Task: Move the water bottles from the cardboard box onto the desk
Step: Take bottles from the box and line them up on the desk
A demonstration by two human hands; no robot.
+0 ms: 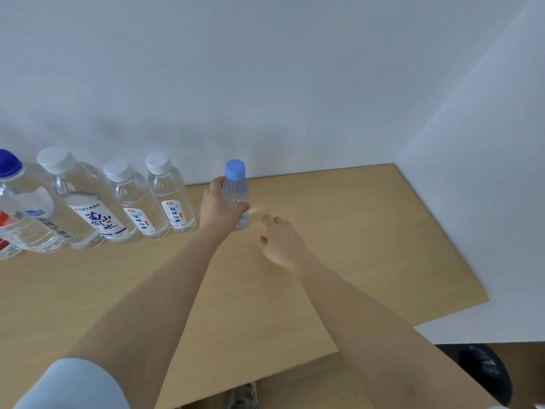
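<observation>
A small clear water bottle with a light blue cap point(236, 187) stands upright on the wooden desk point(339, 231) near the back wall. My left hand point(219, 206) grips its body from the left side. My right hand point(281, 240) hovers just right of the bottle, fingers loosely curled and holding nothing. To the left, a row of bottles stands along the wall: two small white-capped ones point(172, 196) point(135, 202), a larger white-capped one point(85, 202) and a big dark-blue-capped one point(20, 202). The cardboard box is only partly visible at the bottom edge.
White walls close the desk at the back and on the right. The desk's right edge runs diagonally toward the front. Below the front edge lie a brown cardboard surface point(309, 388), a shoe point(243, 395) and a dark object point(486, 370).
</observation>
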